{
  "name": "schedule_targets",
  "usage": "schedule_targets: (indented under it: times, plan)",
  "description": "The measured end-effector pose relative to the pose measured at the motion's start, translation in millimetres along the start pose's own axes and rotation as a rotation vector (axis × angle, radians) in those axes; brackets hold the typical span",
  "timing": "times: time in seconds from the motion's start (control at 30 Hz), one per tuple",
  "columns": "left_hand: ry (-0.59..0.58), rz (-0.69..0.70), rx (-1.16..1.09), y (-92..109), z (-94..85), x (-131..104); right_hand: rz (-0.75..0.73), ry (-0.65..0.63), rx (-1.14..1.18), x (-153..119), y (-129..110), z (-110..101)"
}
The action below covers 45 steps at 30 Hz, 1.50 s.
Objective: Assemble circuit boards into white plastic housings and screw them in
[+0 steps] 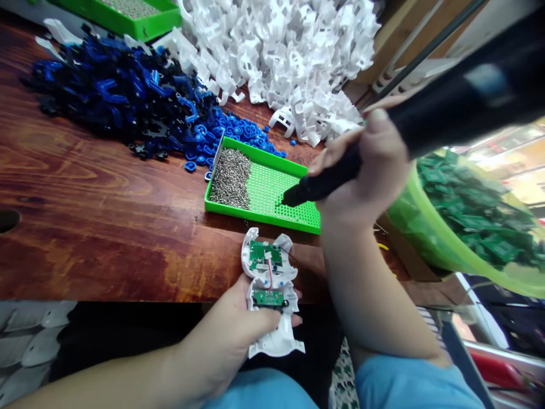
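My left hand [238, 321] is closed around a white plastic housing [276, 338] at the table's front edge, thumb across its lower part. Inside the housing sit two green circuit boards [266, 255], with a red and white wire between them. My right hand [361, 165] grips a black electric screwdriver [340, 170], slanting down to the left. Its tip is over the perforated floor of a green tray [264, 217]; whether it touches, I cannot tell. Small metal screws [231, 179] fill the tray's left end.
Behind the tray lie piles of blue and black plastic parts [128, 96] and white plastic shells [276, 45]. A second green tray [157, 23] with screws stands at the back left. On the right, a light green basin [426, 227] holds many green circuit boards [477, 210].
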<state>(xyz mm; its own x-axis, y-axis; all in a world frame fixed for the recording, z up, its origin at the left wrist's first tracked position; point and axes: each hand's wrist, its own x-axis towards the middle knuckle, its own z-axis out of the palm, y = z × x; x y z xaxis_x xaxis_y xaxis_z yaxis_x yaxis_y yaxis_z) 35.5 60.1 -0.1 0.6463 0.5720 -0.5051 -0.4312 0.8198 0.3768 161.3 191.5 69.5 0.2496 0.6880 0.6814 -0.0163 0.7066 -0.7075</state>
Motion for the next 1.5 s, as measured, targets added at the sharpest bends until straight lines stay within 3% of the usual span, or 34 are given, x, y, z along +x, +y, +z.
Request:
schedule_targets:
  times: [0.13, 0.27, 1.1, 1.2, 1.33, 1.43, 1.5]
  plan:
    - [0.010, -0.005, -0.022, -0.5, -0.3, -0.6, -0.036, -0.016, -0.054, 10.4, 36.8, -6.8]
    - [0.010, -0.007, -0.026, -0.1, 0.2, 1.2, -0.003, -0.008, -0.091, 12.8, 51.5, -12.0]
    - [0.016, -0.032, -0.010, 0.6, 0.4, 0.8, -0.025, 0.019, -0.059, 11.1, 50.0, -14.4]
    - [0.003, -0.014, 0.004, 0.8, 1.7, 2.5, -0.078, 0.069, -0.062, 13.7, 31.0, -11.5]
    - [0.015, -0.019, 0.014, 0.6, 2.8, 2.7, -0.057, 0.098, -0.043, 0.5, -29.0, -7.7]
    - [0.007, -0.001, 0.029, -0.8, 2.4, 2.6, 0.259, -0.143, -0.123, -23.7, -80.9, -9.0]
    - [-0.016, 0.036, 0.026, -2.0, 2.3, 3.0, 0.378, -0.315, -0.128, -39.2, -104.5, -10.7]
